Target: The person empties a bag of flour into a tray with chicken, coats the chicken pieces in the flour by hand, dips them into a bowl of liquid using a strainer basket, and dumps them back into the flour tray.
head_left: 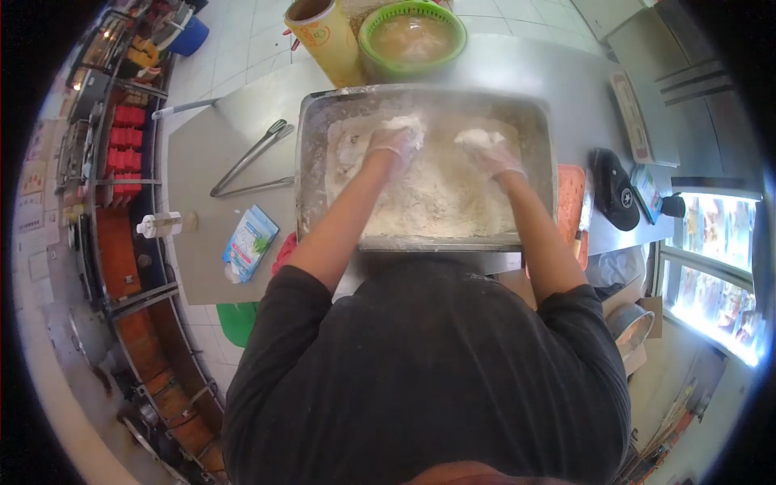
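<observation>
A large metal tray (428,243) of white flour (436,202) lies before me on the steel table. My left hand (392,153), in a clear glove, is over the flour left of the middle, closed around a flour-coated lump (404,125). To the right, my gloved right hand (495,158) is closed on another flour-coated lump (478,137). What is under the coating cannot be made out. A haze of flour dust hangs at the tray's far side.
Metal tongs (246,162) and a blue-white packet (250,238) lie left of the tray. Beyond it stand a green basket (373,58) in a bowl and a yellow container (330,44). An orange tray (571,194) and a black cap (614,190) are at right.
</observation>
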Available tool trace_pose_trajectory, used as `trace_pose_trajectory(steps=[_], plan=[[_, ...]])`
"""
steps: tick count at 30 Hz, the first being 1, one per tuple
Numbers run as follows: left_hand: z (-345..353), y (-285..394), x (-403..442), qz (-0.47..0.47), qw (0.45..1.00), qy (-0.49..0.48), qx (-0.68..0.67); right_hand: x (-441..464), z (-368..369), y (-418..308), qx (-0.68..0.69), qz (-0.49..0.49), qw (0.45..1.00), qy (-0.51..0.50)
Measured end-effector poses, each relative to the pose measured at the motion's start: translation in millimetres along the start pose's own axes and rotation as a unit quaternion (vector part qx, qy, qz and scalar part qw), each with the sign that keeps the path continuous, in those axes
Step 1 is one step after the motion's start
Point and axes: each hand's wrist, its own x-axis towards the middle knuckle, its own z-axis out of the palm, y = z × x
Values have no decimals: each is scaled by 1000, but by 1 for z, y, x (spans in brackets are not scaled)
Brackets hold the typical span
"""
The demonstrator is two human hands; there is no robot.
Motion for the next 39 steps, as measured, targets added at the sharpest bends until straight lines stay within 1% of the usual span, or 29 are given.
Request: trace_pose_trajectory(steps=[1, 2, 3, 4, 5, 6, 7, 8, 9, 10, 11, 12, 13, 15, 18, 20, 24, 25, 27, 28, 29, 31, 32, 33, 34, 35, 36, 38, 39], plan=[[10, 0, -5, 28, 998, 25, 59, -12, 8, -16, -223, -197, 949, 104], [19, 0, -11, 52, 990, 53, 120, -33, 10, -41, -329, -293, 887, 138], [34, 6, -19, 92, 931, 60, 347, -56, 12, -69, -426, -377, 798, 198], [29, -9, -9, 110, 899, 59, 419, -94, 6, -111, -137, -260, 952, 90], [24, -26, 1, 128, 860, 62, 490, -97, 3, -116, 15, -194, 981, 15], [18, -42, 11, 146, 816, 68, 556, -100, 0, -122, 167, -111, 979, -35], [7, -68, 28, 196, 926, 46, 318, -79, -7, -100, -36, -262, 964, -32], [1, -72, 31, 216, 958, 37, 188, -66, -11, -90, -237, -397, 886, -27], [-5, -76, 33, 236, 970, 24, 56, -69, -13, -97, -240, -400, 884, -27], [-8, -70, 24, 261, 963, 46, 41, -78, -17, -108, 123, -266, 955, -49], [-8, -66, 13, 270, 960, 59, 31, -85, -18, -114, 466, -87, 878, -65], [-6, -59, 0, 280, 957, 72, 22, -84, -15, -113, 462, -86, 880, -68], [-2, -42, -19, 287, 944, 61, 153, -79, -11, -110, 358, -79, 930, -27], [7, -21, -32, 289, 915, 57, 276, -77, -12, -112, 242, -78, 967, 10], [19, -16, -31, 170, 934, 3, 315, -91, -24, -120, 259, -79, 961, -61], [19, -19, -32, 245, 905, 68, 341, -97, -36, -119, 383, -22, 922, -55], [32, -11, -39, 357, 844, 162, 367, -118, -35, -136, 337, -82, 938, 5], [40, 6, -52, 328, 869, 126, 348, -152, -36, -165, 184, -83, 978, 50], [43, 15, -63, 297, 892, 93, 327, -144, -26, -152, -4, -50, 996, 76], [40, 14, -66, 239, 935, 73, 250, -118, -22, -118, -5, -51, 996, 75], [38, 12, -70, 178, 968, 52, 171, -95, -21, -84, -82, -107, 988, 78], [31, 34, -89, 177, 965, 84, 174, -95, -32, -88, -161, -164, 970, 84], [29, 42, -95, 173, 962, 115, 177, -121, -45, -125, -18, -119, 992, 47], [30, 31, -86, 173, 962, 116, 174, -137, -50, -146, 124, -69, 990, 7], [33, 13, -68, 207, 955, 115, 180, -136, -44, -146, 120, -70, 990, 7], [35, 4, -57, 242, 946, 116, 185, -127, -34, -138, -27, -123, 990, 70], [35, 15, -65, 246, 945, 120, 180, -114, -19, -123, -172, -174, 960, 132], [30, 42, -95, 132, 942, 67, 301, -65, -8, -85, -197, -203, 943, 177], [28, 37, -92, 137, 942, 74, 297, -101, -27, -128, -91, -173, 972, 135]])
